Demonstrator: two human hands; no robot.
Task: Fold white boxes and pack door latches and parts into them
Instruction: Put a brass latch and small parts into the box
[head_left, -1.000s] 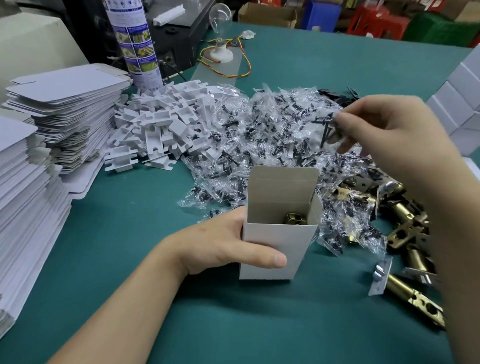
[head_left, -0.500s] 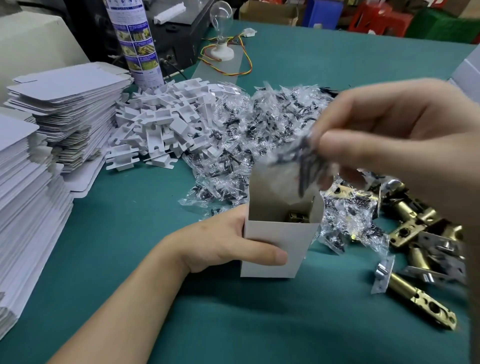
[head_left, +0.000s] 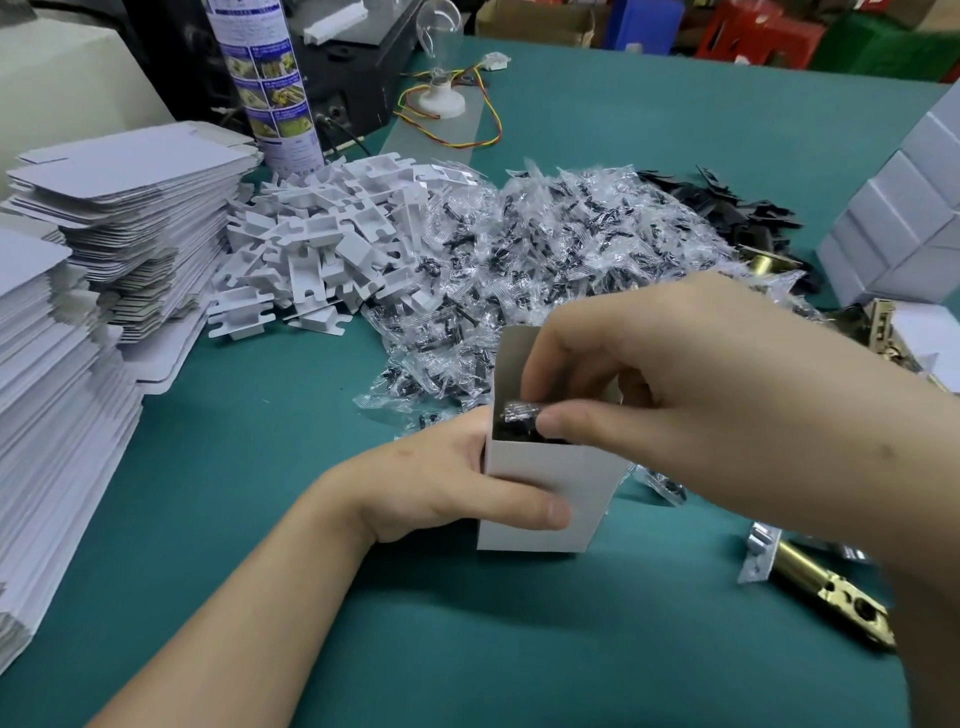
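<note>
Left hand: the left hand (head_left: 441, 483) grips the white box (head_left: 540, 499) from its left side, with the thumb laid across the front wall; the fingers are hidden behind it.
Right hand: the right hand (head_left: 701, 395) is over the box mouth, thumb and fingers pinching a clear screw packet (head_left: 519, 413).
White box: upright on the green tabletop (head_left: 519, 649), front middle, mouth open and back flap raised.
Screw packet: at the box mouth, partly inside, with dark screws showing through the plastic.
Packet heap: a pile of like packets (head_left: 545, 260) lies just behind the box.
White inserts: a heap of folded white pieces (head_left: 322, 249) lies left of the packets, touching them.
Box blanks: flat white blanks (head_left: 119, 197) are stacked in piles along the left edge.
Door latch: a brass latch (head_left: 831, 592) with a silver faceplate lies right of the box, partly under the right forearm.
Folded boxes: closed white boxes (head_left: 909, 223) are stacked at the far right.
Far end: a printed spray can (head_left: 270, 88) stands there, with a bare light bulb (head_left: 441, 31) on a white base.
</note>
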